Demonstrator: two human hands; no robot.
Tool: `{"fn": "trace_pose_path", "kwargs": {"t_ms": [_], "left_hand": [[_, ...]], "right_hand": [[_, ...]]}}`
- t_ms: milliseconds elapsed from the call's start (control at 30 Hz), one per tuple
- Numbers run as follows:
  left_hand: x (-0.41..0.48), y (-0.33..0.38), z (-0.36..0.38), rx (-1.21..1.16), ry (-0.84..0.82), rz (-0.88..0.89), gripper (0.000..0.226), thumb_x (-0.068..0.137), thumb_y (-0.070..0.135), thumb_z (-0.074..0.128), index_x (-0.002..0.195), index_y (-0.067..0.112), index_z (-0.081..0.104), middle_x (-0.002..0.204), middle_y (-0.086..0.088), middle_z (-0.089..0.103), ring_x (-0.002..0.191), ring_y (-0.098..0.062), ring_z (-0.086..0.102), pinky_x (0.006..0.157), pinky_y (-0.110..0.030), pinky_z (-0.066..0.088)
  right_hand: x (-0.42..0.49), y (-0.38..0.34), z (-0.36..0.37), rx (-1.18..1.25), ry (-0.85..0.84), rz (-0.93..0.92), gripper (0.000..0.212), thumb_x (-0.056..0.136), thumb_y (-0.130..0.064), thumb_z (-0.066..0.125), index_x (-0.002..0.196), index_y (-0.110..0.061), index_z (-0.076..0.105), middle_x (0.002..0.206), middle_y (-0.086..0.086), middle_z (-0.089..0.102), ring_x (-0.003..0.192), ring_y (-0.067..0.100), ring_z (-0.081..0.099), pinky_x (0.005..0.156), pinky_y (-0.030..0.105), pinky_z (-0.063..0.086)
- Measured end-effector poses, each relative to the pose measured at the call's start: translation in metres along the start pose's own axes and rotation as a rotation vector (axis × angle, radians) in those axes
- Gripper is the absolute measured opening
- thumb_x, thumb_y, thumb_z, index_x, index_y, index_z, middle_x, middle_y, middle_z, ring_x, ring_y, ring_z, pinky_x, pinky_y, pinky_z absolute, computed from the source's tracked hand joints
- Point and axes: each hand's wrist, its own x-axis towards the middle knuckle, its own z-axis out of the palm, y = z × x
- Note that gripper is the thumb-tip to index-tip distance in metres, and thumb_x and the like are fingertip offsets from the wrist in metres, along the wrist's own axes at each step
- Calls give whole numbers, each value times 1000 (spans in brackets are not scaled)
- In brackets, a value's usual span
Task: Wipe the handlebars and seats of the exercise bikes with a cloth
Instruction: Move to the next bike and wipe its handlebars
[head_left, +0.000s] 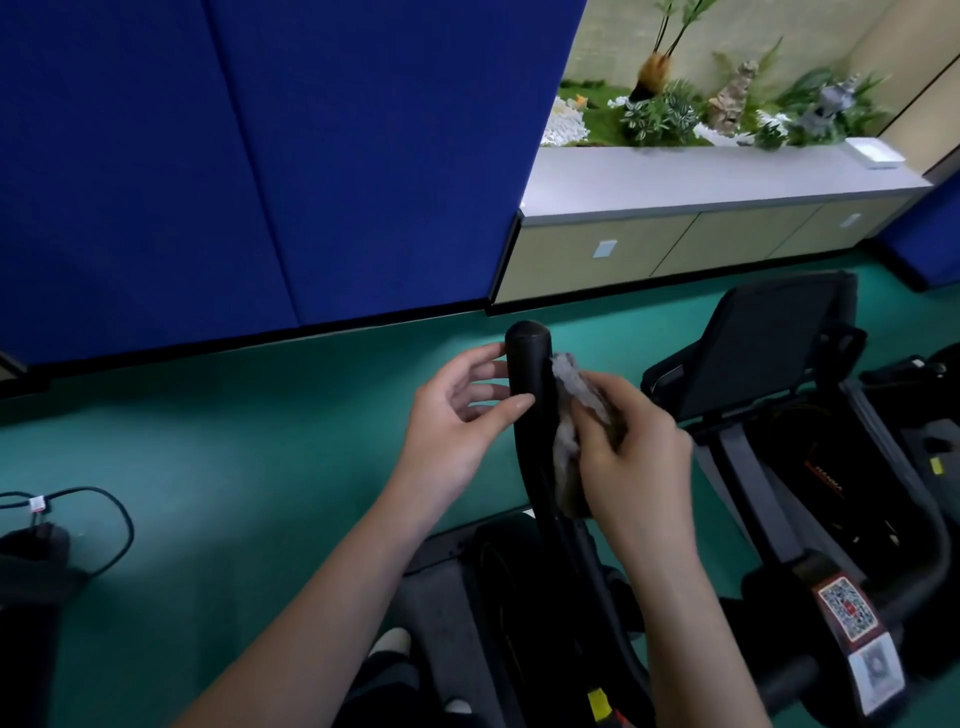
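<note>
A blue partition and green floor lie behind the black exercise bike. Its upright handlebar rises between the two hands. The left hand is loose and spread, holding nothing, with its thumb tip at the bar's left side. The right hand is clamped on a crumpled grey cloth, pressing it against the bar's right side below the rounded tip. To wipe well, wrap the cloth fully round the grip, steady the bar with the free hand, and stroke over the end cap.
</note>
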Motion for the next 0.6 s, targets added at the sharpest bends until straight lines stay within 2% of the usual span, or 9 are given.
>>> {"fn": "trace_pose_path", "kwargs": {"t_ms": [67, 133, 200, 267, 333, 433, 467, 500, 600], "left_hand": [[0, -1, -2, -2, -17, -1, 42, 78, -8, 67, 110, 17, 59, 103, -3, 64, 77, -5, 63, 78, -17, 50], [0, -1, -4, 4, -31, -5, 41, 79, -5, 67, 113, 16, 58, 104, -2, 65, 79, -4, 64, 79, -17, 50], [-1, -1, -6, -7, -41, -10, 42, 80, -6, 65, 115, 15, 57, 104, 0, 64, 78, -2, 63, 78, -15, 50], [-1, 0, -8, -11, -52, -20, 44, 81, -8, 64, 117, 15, 55, 104, 1, 63, 79, -2, 62, 78, -14, 50], [0, 0, -9, -21, -67, -27, 47, 80, -12, 63, 118, 15, 55, 105, -2, 63, 82, -7, 62, 79, -16, 51], [0, -1, -9, -23, -80, -25, 50, 78, -15, 63, 118, 15, 55, 105, -4, 64, 83, -9, 63, 79, -18, 52], [0, -1, -9, -26, -79, -22, 51, 77, -15, 64, 117, 16, 55, 105, -3, 64, 83, -8, 63, 79, -18, 52], [0, -2, -9, -33, -79, -19, 51, 77, -15, 64, 117, 16, 55, 104, -2, 64, 83, -8, 63, 79, -18, 52], [-2, -3, -8, -50, -75, -26, 49, 78, -13, 64, 118, 14, 56, 108, -5, 64, 86, -11, 63, 83, -20, 52]], "right_hand": [[-2, -4, -3, 10, 153, -49, 29, 85, 1, 56, 106, -15, 68, 85, -9, 68, 81, 2, 62, 71, 6, 45], [3, -10, 3, -5, 264, -165, 35, 83, 6, 55, 112, -8, 67, 100, 1, 67, 93, 6, 60, 85, 13, 45], [6, -15, 14, -70, 247, -284, 39, 79, 9, 55, 116, -1, 65, 111, 13, 61, 103, 18, 57, 93, 19, 42], [6, -11, 20, -113, 172, -338, 40, 77, 7, 54, 116, 2, 64, 111, 18, 58, 102, 29, 57, 90, 25, 43], [-2, -2, 18, -132, 140, -348, 39, 74, 6, 53, 111, 5, 65, 104, 19, 59, 95, 30, 59, 84, 21, 44], [-24, 14, 7, -135, 70, -346, 40, 69, 19, 57, 104, 5, 68, 97, 16, 60, 85, 14, 57, 77, 3, 38], [-27, 17, 3, -128, 54, -336, 43, 68, 23, 58, 104, 3, 68, 96, 14, 61, 83, 11, 56, 76, 1, 38], [-26, 18, -1, -123, 63, -329, 45, 68, 25, 58, 105, 2, 69, 96, 13, 61, 84, 12, 57, 76, 3, 39], [-13, 14, -1, -133, 187, -362, 44, 73, 20, 56, 110, 0, 67, 103, 13, 60, 92, 23, 59, 82, 20, 46]]}}
